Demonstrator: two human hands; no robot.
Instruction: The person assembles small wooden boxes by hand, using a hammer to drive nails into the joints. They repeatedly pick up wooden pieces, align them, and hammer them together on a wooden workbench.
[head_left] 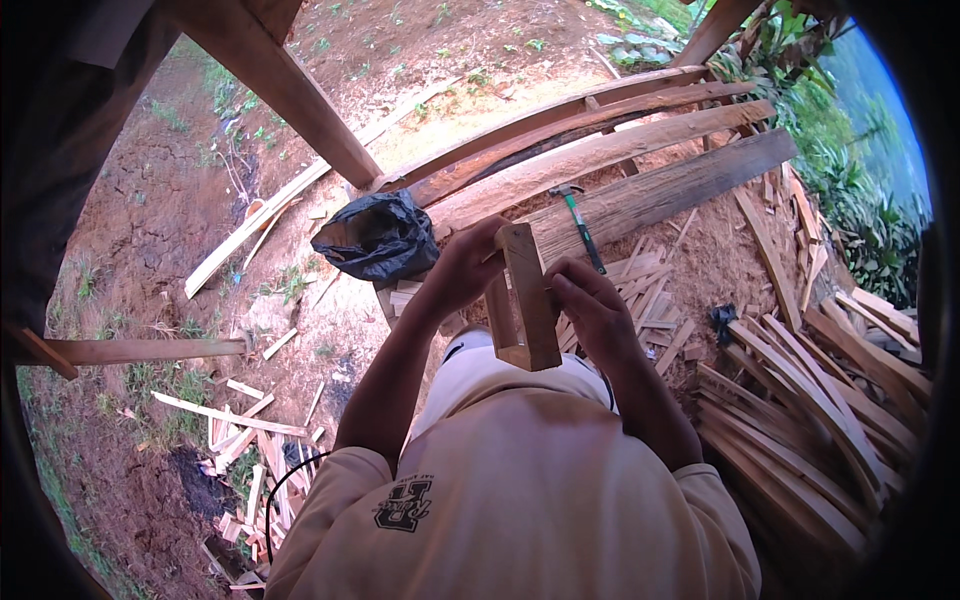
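Note:
In front of my body is a small rectangular wooden frame, made of short boards and tilted upright over my lap. My left hand is closed around its upper left part, with the fingers partly hidden behind the wood. My right hand is at the frame's right side, thumb and fingers pinched together against the board. What sits in that pinch is too small to make out. Just beyond, a claw hammer with a green and black handle lies on a wide weathered plank.
A black plastic bag rests at the left end of the long boards. A wooden post slants down beside it. Stacked timber strips fill the right. Wood offcuts litter the ground on the left.

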